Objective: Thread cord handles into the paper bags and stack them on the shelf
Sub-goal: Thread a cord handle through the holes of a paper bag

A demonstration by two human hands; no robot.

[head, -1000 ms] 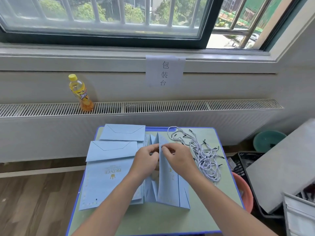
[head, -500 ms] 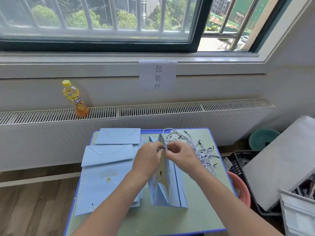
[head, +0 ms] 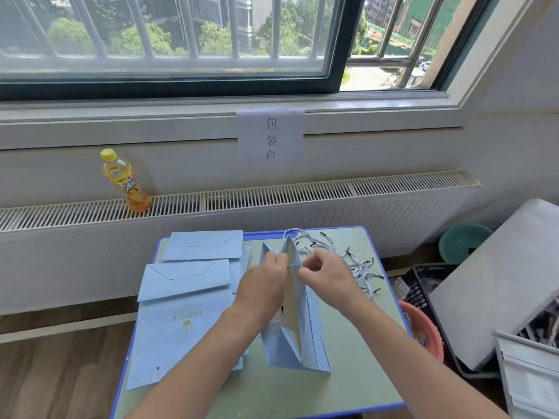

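Cord end at the punch hole is hidden between the fingertips, too small to make out. Light-blue paper bag (head: 298,322) stands half-open at table (head: 357,385) centre. Left hand (head: 262,287) pinches its top panel; right hand (head: 328,278) pinches there too. Loose cords (head: 361,269) lie at 1 o'clock, flat bags (head: 181,322) at 9 o'clock.

Single head view: looks forward and down, close over table (head: 357,397), facing window (head: 169,40).
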